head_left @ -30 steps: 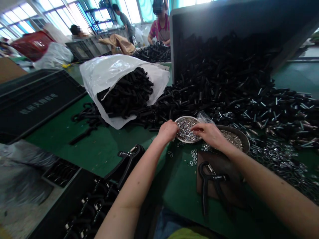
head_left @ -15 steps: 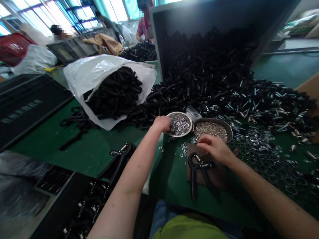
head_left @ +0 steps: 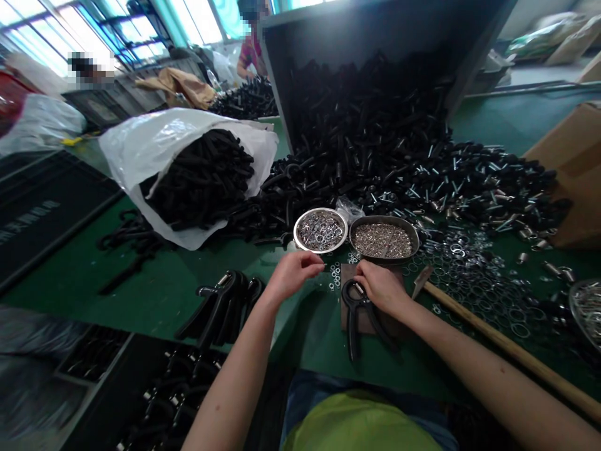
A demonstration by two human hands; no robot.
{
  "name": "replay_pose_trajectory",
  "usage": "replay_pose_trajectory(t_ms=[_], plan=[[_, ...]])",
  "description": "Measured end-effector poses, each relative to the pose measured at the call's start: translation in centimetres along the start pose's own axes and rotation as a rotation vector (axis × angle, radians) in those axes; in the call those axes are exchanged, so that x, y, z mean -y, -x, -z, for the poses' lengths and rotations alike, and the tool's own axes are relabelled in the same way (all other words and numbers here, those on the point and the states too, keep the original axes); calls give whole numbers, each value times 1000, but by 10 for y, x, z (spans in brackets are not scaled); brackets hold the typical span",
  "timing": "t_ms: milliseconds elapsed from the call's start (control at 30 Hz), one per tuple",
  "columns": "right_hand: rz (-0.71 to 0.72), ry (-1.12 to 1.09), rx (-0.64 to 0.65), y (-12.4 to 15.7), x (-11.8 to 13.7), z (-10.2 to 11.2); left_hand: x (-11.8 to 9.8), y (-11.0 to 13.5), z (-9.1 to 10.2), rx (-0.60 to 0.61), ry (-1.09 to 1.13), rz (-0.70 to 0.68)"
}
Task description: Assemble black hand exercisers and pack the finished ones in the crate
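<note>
The right hand [head_left: 382, 288] rests on the spring end of a black hand gripper [head_left: 357, 316], fingers curled down over its top so that the grip is closed on the coil end (the fingertips themselves are hidden). The hand gripper lies on a small brown board [head_left: 348, 275] on the green surface [head_left: 159, 288], its 2 handles splayed toward the person. The left hand [head_left: 293, 272] hovers just left of the board, thumb and forefinger pinched together; whether something small sits between them cannot be told. Loose washers [head_left: 334, 274] lie scattered on the surface between the 2 hands.

Just beyond the hands stand 2 shallow metal dishes side by side: a round dish of washers [head_left: 321, 230] on the left and an oval dish of finer silver parts [head_left: 384, 239] on the right, nearly touching. A wooden-handled hammer [head_left: 493, 335] lies to the right of the right hand, its head near the board and its handle running off toward the lower right. Behind the dishes a big heap of black parts [head_left: 375, 150] spills from a tipped dark bin [head_left: 357, 37], and a white plastic bag [head_left: 141, 150] full of black handles lies to the left. A few assembled hand grippers [head_left: 225, 304] lie left of the left hand, and a black crate [head_left: 154, 388] at the lower left holds more. A cardboard box [head_left: 570, 169] stands at the right edge. Other people work at the far end, by the windows.
</note>
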State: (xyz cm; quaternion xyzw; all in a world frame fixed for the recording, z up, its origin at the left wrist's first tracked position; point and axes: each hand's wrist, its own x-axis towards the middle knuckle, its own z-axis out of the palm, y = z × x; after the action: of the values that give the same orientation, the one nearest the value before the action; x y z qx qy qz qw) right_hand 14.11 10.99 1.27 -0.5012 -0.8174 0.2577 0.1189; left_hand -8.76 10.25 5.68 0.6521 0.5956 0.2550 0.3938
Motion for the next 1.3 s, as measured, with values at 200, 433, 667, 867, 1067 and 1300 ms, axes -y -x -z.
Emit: replay_pose_trajectory(t_ms=[200, 433, 667, 867, 1067, 1300], plan=[[145, 234, -37, 18, 3, 8, -4, 31, -60, 8, 29, -66], [-176, 506, -230, 90, -62, 47, -9, 26, -100, 10, -199, -162], [-385, 696, -191, 132, -98, 37, -1, 27, -113, -71, -433, -289], [-405, 341, -143, 113, -50, 61, -3, 39, -119, -75, -534, -421], [-67, 42, -153, 81, -4, 47, -1, 38, -124, -175, -398, -357], [-48, 83, -155, 99, -4, 34, -2, 56, -122, -205, -248, -275]])
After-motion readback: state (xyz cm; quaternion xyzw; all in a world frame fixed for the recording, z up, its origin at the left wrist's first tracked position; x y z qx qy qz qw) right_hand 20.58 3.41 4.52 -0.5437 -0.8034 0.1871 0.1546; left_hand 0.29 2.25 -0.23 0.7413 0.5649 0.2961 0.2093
